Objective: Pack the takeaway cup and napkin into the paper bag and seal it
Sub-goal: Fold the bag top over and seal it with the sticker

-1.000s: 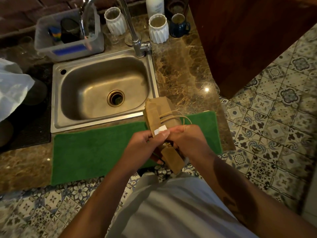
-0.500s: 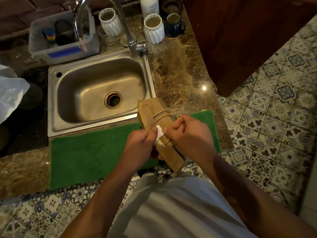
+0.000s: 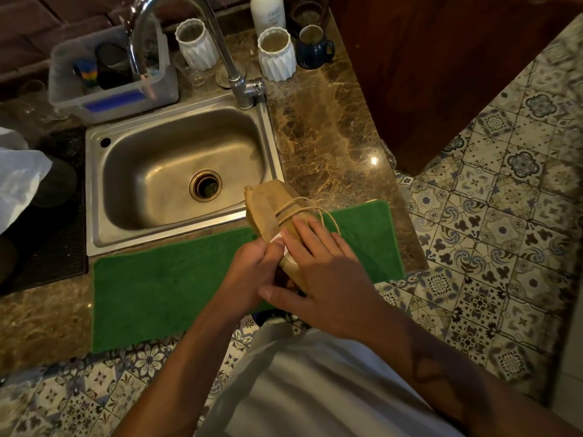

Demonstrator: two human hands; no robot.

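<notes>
I have the paper bag point(image 3: 270, 212) held in both hands above the green mat point(image 3: 164, 288), at the mat's far edge and toward its right half. The bag is folded into a flat brown packet, tilted, its far end reaching over the near right corner of the sink point(image 3: 176, 171). Its twine handles point(image 3: 310, 209) loop across the upper face. My left hand point(image 3: 249, 275) grips the packet from the side nearer the mat's middle, thumb on top pressing a small white sticker point(image 3: 279, 239) against the paper, the other fingers curled underneath out of sight. My right hand point(image 3: 328, 279) lies over the packet's near end, fingers point(image 3: 307, 227) spread flat on the paper just beside the sticker, thumb stretched out toward the left hand. The cup and napkin are not visible; I cannot tell whether they sit inside. Beyond the mat, the marble desk point(image 3: 331, 137) carries two white ribbed cups point(image 3: 277, 55) and a dark blue mug point(image 3: 312, 47) behind the sink.
</notes>
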